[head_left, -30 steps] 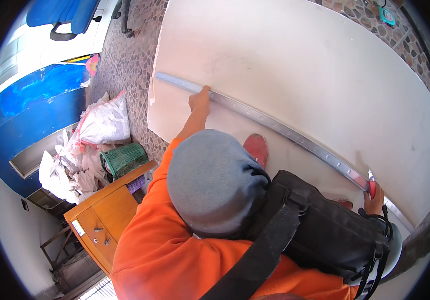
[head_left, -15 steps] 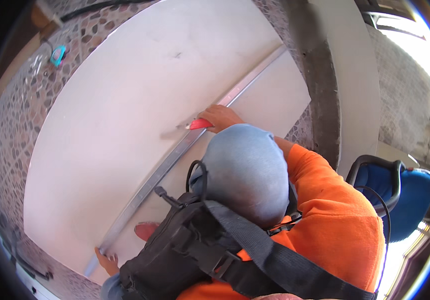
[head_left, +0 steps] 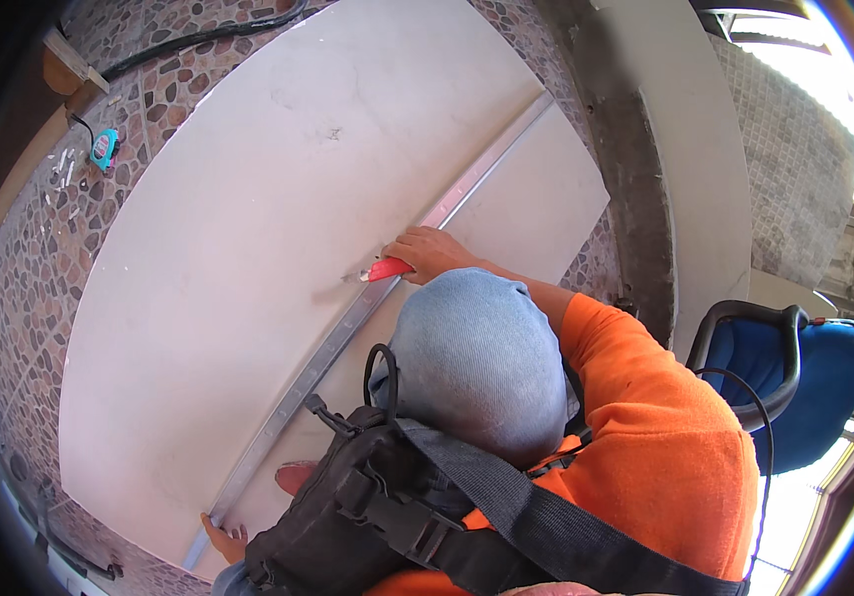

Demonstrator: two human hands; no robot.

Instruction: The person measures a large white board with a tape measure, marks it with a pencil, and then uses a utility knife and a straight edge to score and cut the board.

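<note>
Pressing down near the lower edge, left hand (head_left: 225, 537) with fingers spread flat on the metal straightedge (head_left: 347, 328). Farther up, right hand (head_left: 434, 252) with grip closed around a red utility knife (head_left: 385, 269), blade touching the white board (head_left: 248, 248) beside the straightedge.

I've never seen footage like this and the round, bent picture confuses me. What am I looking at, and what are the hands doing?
It is one wide fisheye view from a camera worn on a person's head, looking down, so straight edges curve. A big white board lies on a pebble-patterned floor. A long metal straightedge lies across it. The right hand grips a red utility knife against that edge. The left hand presses on the straightedge's near end. A blue chair stands at right and a small tape measure lies far left.
</note>
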